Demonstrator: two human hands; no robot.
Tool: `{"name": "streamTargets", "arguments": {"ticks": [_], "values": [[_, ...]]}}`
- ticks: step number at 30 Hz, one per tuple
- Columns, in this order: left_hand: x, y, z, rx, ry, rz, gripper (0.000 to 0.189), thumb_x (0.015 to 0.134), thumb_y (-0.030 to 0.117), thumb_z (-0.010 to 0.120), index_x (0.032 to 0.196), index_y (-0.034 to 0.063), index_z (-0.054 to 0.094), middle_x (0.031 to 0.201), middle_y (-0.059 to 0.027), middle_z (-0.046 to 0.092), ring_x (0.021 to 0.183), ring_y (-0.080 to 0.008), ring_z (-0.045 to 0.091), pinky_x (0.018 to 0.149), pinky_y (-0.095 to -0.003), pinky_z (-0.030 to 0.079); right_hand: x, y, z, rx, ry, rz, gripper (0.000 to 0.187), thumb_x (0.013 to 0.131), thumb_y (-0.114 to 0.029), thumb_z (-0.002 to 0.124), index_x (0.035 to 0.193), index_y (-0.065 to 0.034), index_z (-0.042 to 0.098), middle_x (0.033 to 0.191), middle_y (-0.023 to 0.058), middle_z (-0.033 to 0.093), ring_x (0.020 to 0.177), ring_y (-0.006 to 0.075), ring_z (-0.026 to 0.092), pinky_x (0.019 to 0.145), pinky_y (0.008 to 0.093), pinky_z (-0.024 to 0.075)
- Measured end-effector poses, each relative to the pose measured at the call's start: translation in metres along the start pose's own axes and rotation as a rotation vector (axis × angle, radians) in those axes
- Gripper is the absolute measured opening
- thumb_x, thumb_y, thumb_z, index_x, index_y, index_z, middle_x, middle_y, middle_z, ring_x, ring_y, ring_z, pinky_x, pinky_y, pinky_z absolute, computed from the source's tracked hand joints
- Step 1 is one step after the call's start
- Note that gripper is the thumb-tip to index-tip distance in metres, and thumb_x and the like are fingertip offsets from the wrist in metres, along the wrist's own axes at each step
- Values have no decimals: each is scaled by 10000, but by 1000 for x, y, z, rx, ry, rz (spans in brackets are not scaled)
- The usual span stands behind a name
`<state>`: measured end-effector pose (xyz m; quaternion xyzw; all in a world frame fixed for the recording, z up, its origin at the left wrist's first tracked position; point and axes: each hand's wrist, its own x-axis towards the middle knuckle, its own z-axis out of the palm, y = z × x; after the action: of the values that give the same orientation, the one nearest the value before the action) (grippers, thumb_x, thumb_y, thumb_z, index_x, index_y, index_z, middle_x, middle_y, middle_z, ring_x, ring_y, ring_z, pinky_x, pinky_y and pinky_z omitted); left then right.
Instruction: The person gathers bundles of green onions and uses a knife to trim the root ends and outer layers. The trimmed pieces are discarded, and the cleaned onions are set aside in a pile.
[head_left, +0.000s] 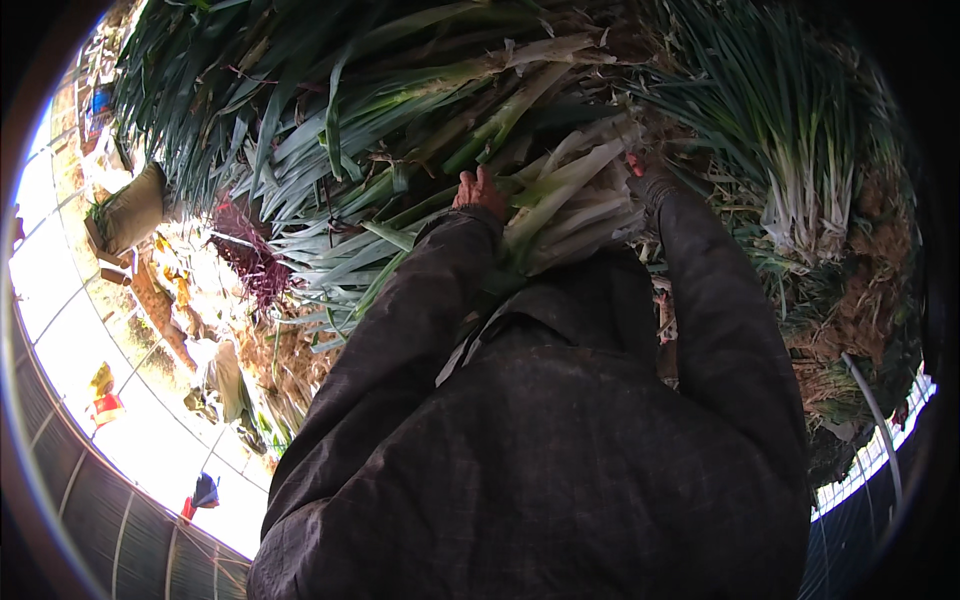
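Observation:
A thick bunch of leeks or large green onions (577, 202) lies across before me, its pale stems to the right and its green leaves to the left. My left hand (482, 193) rests on the leaves where they meet the stems, its fingers bent; whether it grips them I cannot tell. At the root end of the bunch is my right hand (643, 176), mostly hidden by its dark cuff and shadow. Something red (635, 163) shows at its fingers, too small to name. More long green leaves (315, 165) spread beyond and to the left of my left hand.
An upright bundle of thinner green onions (802, 165) stands at the right, near brown roots and debris (877, 277). At the left lie dark red strands (251, 251) and a wrapped bundle of greens (135, 210). A curved pole (874, 412) rises at the lower right.

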<state>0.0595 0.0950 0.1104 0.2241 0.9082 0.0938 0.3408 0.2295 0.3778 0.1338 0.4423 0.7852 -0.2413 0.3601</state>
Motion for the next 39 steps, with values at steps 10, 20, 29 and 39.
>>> {"name": "streamTargets", "arguments": {"ticks": [10, 20, 29, 39], "values": [[13, 5, -11, 327, -269, 277, 505, 751, 382, 685, 1197, 159, 605, 1205, -162, 563, 1156, -360, 512, 940, -477, 434, 6, 4, -2, -1, 18, 28, 478, 821, -400, 647, 1188, -95, 619, 1128, 218, 632, 1060, 345, 614, 911, 423, 476], [-18, 0, -10, 95, -356, 199, 521, 788, 325, 672, 1197, 85, 455, 1150, -188, 605, 1095, -373, 582, 890, -485, 475, 17, 5, 7, -4, 21, 44, 474, 833, -413, 638, 1196, -108, 619, 1113, 215, 642, 1046, 354, 620, 914, 423, 477], [-21, 2, 2, 206, -226, 126, 424, 763, 249, 664, 1150, 109, 562, 1125, -179, 565, 1087, -390, 568, 876, -522, 484, -103, -27, 68, 326, -179, -137, 475, 846, -423, 627, 1157, -64, 635, 1094, 251, 639, 1053, 378, 615, 913, 432, 478], [-27, -17, -6, 170, -260, 215, 442, 779, 241, 644, 1204, 153, 559, 1141, -179, 562, 1067, -393, 573, 883, -532, 484, -68, -8, 43, 192, -153, 76, 521, 845, -472, 621, 1084, -10, 630, 1081, 244, 655, 1039, 374, 630, 898, 471, 493]]}}
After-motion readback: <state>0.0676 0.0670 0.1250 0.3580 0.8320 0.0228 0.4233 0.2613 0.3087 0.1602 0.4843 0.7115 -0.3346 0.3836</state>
